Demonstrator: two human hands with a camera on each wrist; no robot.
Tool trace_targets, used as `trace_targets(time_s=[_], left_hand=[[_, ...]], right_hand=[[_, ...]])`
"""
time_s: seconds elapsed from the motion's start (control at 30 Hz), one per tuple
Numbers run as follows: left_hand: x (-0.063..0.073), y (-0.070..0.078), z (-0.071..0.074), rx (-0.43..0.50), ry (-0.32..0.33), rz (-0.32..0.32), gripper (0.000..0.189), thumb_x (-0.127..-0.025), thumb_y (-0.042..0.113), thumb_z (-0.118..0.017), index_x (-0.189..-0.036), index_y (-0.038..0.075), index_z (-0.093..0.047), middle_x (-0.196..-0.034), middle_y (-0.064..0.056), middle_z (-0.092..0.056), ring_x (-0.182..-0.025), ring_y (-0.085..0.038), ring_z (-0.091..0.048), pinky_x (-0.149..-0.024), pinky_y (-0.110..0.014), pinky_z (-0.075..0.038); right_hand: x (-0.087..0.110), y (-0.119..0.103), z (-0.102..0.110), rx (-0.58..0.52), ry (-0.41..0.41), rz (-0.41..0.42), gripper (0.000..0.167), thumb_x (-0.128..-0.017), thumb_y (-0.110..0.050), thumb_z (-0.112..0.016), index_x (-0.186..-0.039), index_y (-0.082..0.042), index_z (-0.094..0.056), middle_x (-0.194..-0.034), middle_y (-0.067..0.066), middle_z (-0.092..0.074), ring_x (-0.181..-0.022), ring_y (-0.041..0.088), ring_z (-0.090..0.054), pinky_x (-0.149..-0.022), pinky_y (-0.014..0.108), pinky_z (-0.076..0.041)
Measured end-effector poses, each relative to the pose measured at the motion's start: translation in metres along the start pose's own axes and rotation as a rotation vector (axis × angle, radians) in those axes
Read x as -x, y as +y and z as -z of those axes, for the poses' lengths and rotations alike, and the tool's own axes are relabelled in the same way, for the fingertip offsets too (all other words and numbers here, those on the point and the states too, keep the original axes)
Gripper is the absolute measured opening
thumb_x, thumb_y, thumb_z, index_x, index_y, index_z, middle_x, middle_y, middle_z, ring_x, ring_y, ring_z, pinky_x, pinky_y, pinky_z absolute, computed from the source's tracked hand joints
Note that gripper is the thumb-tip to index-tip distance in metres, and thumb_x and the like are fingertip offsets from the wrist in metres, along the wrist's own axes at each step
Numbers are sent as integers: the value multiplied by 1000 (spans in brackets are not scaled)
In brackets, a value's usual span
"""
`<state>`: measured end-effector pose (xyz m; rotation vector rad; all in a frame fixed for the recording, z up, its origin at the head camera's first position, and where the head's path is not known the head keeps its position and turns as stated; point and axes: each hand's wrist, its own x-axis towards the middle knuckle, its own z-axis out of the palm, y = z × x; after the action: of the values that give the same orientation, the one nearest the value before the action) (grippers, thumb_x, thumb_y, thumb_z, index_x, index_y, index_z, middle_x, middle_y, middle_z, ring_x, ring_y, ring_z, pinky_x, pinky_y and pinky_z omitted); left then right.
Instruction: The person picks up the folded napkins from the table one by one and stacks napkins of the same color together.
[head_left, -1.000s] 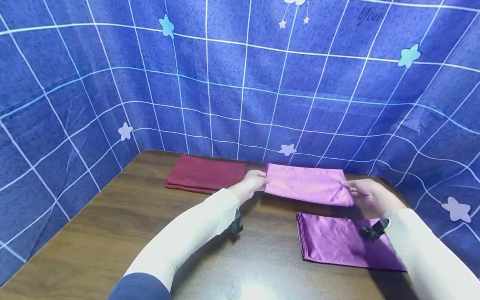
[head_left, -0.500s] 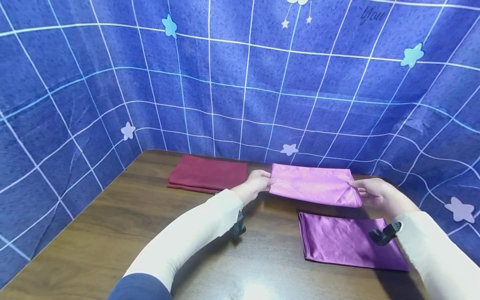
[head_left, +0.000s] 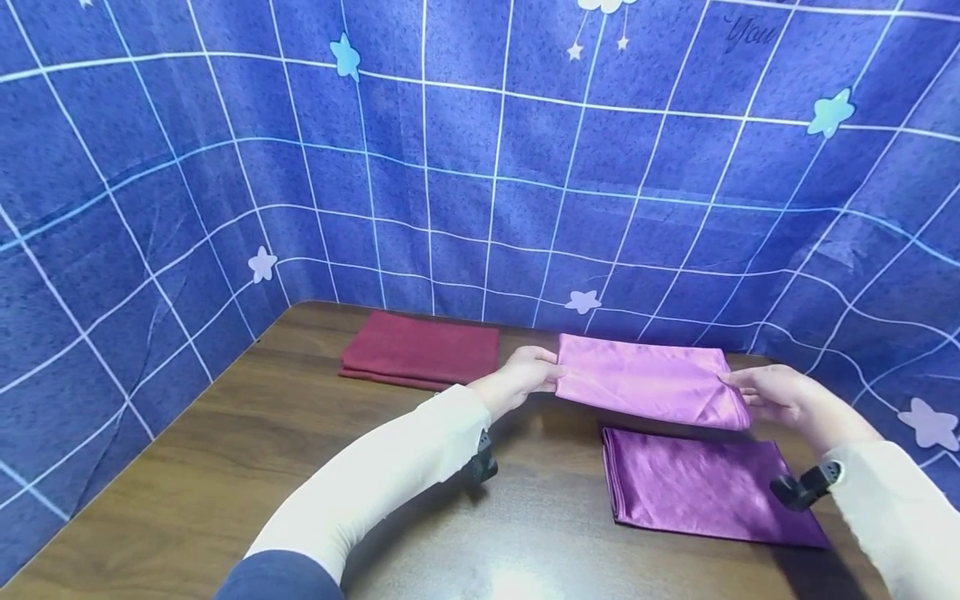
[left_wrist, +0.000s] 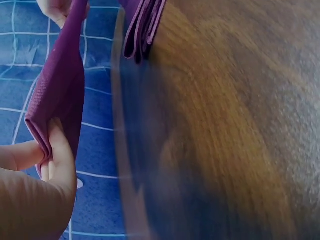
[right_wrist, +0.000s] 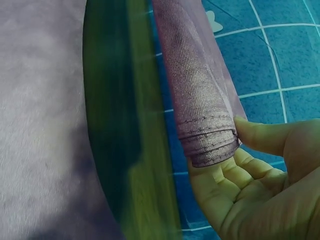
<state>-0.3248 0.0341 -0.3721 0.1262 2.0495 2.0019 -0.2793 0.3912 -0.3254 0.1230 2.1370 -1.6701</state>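
Observation:
A folded pink satin cloth (head_left: 648, 379) is stretched level between both hands, held above the table over its back right part. My left hand (head_left: 525, 375) pinches its left end; in the left wrist view the thumb and fingers (left_wrist: 61, 150) close on either side of the folded edge. At the other end my right hand (head_left: 783, 396) grips the stacked, stitched layers, thumb on one face and fingers beneath, as the right wrist view shows. Just in front lies a folded dark purple satin cloth (head_left: 705, 487), flat on the table, partly behind the right wrist camera in the head view.
A folded dark red cloth (head_left: 420, 350) lies at the back left, close to the left hand. The brown wooden table (head_left: 247, 442) ends against a blue gridded curtain (head_left: 450, 192) with stars, which hangs behind and along the sides.
Both hands have carried the pink cloth a little to the right and slightly nearer the person, keeping hold of its ends. The purple and red cloths lie as before.

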Motion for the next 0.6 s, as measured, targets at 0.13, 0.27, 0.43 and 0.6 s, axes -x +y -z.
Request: trace_targets(time_s=[0.13,0.27,0.43,0.6], left_hand=[[3,1,-3,7,-34,9,35,-87,-4,-64,-120,-13,-54,-113,-29,-65,-104,-36,-67,-88,-37,-57],[5,1,-6,4,-48,16,34,-87,-5,-64,-118,-13,-53,-113,-29,-65,-102,-36,-67,-87,-36,-58],[8,2,-12,10,-52,16,33,-86,-5,-64,-117,-13,-54,-111,-30,-65,-100,-36,-68,-86,-36,-58],[12,4,-17,5,-53,14,31,-85,-6,-66,-114,-12,-56,-108,-28,-66,-92,-33,-69,-84,-35,-59]], right_hand=[[5,2,5,50,3,2,26,-100,-14,-49,-86,-26,-68,-87,-13,-65,-83,1,-63,-79,25,-57],[9,2,10,79,-1,-3,23,-100,-16,-50,-88,-25,-66,-89,-12,-64,-84,1,-63,-80,25,-57],[14,2,16,113,7,5,18,-100,-17,-51,-91,-23,-66,-90,-14,-63,-85,0,-62,-81,25,-56],[17,4,20,134,2,10,22,-101,-17,-49,-90,-26,-65,-91,-16,-63,-85,-1,-62,-80,24,-56]])
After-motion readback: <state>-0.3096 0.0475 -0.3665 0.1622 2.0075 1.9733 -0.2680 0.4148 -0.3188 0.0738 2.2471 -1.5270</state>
